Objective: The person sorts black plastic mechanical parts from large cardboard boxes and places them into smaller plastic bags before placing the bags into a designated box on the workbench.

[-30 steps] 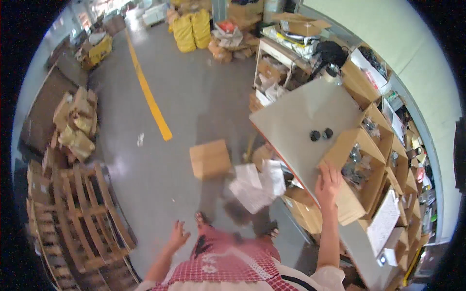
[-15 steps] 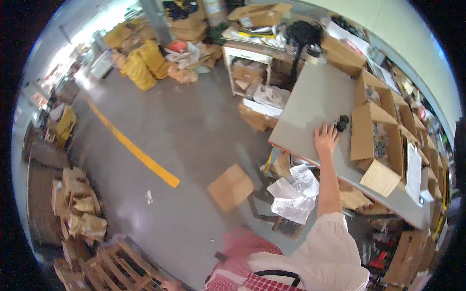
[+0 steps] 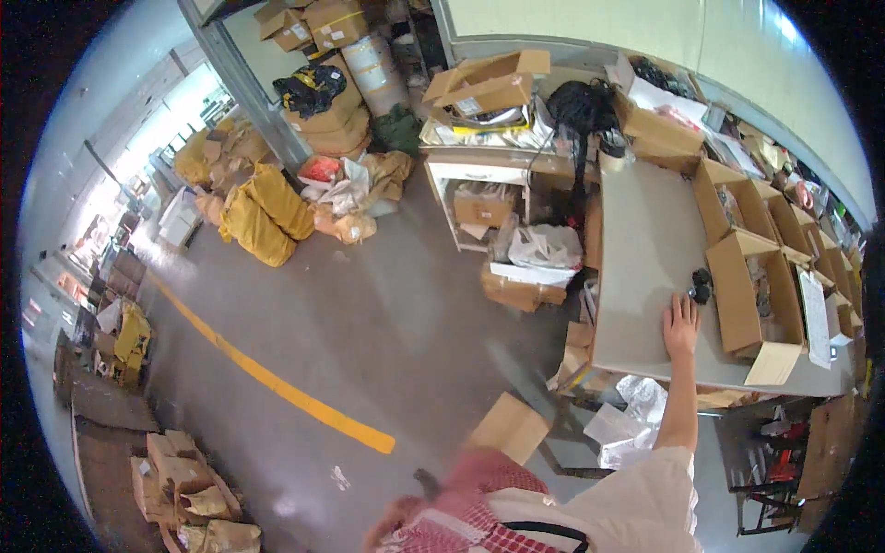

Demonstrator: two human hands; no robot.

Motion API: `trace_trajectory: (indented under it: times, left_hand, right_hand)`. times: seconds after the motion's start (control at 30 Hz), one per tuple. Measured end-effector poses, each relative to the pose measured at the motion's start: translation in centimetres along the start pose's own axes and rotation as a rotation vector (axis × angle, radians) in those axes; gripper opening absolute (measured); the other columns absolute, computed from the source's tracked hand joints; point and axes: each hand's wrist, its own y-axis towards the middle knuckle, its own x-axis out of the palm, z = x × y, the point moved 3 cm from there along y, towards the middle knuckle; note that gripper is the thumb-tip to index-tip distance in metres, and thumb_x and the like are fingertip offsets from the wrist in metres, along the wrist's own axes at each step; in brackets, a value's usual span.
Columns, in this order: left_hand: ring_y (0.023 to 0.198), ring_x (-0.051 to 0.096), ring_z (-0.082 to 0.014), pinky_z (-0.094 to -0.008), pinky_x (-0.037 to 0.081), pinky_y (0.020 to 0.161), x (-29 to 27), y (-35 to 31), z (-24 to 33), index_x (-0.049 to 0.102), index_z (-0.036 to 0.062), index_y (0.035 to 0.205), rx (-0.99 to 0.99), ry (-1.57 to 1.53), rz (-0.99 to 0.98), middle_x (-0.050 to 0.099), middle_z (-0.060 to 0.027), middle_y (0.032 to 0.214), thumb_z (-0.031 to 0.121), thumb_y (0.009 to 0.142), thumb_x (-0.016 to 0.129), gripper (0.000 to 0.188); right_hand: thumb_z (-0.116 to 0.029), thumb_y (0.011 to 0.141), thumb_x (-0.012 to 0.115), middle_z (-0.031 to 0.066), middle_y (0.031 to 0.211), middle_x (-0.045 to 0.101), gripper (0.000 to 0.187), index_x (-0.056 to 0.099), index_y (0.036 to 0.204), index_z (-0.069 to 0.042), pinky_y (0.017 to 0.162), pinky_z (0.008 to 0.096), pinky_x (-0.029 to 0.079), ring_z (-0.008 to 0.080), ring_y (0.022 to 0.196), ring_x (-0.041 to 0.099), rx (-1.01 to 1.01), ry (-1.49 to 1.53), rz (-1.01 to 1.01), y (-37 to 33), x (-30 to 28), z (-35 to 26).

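Observation:
My right hand [image 3: 681,326] lies flat on the grey tabletop [image 3: 638,240], fingers stretched out and apart, with nothing in it. Just past its fingertips is a small black object or pair of objects [image 3: 701,287], whose kind I cannot make out. An open cardboard box [image 3: 735,300] holding small bagged items stands to the right of the hand. At the lower edge my left hand [image 3: 385,523] shows only as a blur beside the red-and-white checked cloth [image 3: 461,516]; its fingers cannot be read.
More open cartons [image 3: 724,198] line the table's back. Below the near edge are crumpled silvery sheets [image 3: 636,419] and a cardboard piece [image 3: 510,427]. A white side desk [image 3: 475,169] stands ahead. Yellow sacks [image 3: 253,221] and stacked boxes [image 3: 180,470] sit left, beyond a yellow floor line [image 3: 286,389].
My view has swung, so the table sits further right and lower. The right hand stays flat beside the black objects. The left hand, low near the wooden pallet before, now shows blurred by the cloth.

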Motion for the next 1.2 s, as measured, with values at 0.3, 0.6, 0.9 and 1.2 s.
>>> trace_trajectory:
  times: [0.3, 0.6, 0.9, 1.2]
  left_hand:
    - [0.096, 0.066, -0.0406, -0.0482, 0.053, 0.082, -14.0, 16.1, -1.6, 0.071, 0.0086, 0.103, 0.026, 0.177, -0.291, 0.070, -0.0190, 0.102, 0.032, 0.089, 0.057, 0.030]
    - [0.099, 0.065, -0.0417, -0.0477, 0.050, 0.085, -22.8, 43.0, 10.2, 0.071, 0.0006, 0.098, 0.391, 0.363, -0.354, 0.068, -0.0238, 0.107, 0.031, 0.089, 0.056, 0.035]
    - [0.098, 0.063, -0.0315, -0.0455, 0.049, 0.083, -39.2, 60.8, 34.4, 0.070, 0.0051, 0.102, 0.492, 0.752, -0.360, 0.069, -0.0159, 0.100, 0.032, 0.091, 0.055, 0.033]
    - [0.070, 0.056, -0.0091, -0.0261, 0.046, 0.060, -38.1, 70.5, 69.9, 0.068, 0.0037, 0.105, 0.737, -0.205, -0.214, 0.066, -0.0009, 0.083, 0.016, 0.094, 0.059, 0.018]
  right_hand:
    - [-0.033, 0.100, 0.042, 0.0153, 0.150, 0.043, 0.049, 0.047, 0.142, -0.007, 0.110, 0.0557, 0.031, 0.0345, 0.136, 0.041, 0.224, -0.227, -0.009, 1.8, 0.8, -14.2]
    - [-0.033, 0.101, 0.040, 0.0089, 0.153, 0.042, 0.051, 0.042, 0.148, -0.013, 0.117, 0.0517, 0.025, 0.0337, 0.141, 0.035, 0.357, -0.227, -0.050, 6.5, 3.3, -12.2]
    - [-0.038, 0.104, 0.032, 0.0101, 0.155, 0.037, 0.053, 0.039, 0.150, -0.013, 0.117, 0.0485, 0.023, 0.0297, 0.144, 0.032, 0.811, -0.350, -0.111, 3.8, 3.5, -16.1]
    - [-0.042, 0.103, 0.032, 0.0115, 0.157, 0.035, 0.056, 0.036, 0.152, -0.013, 0.115, 0.0537, 0.025, 0.0334, 0.142, 0.035, 1.106, -0.719, -0.218, 4.3, 7.8, -20.4]
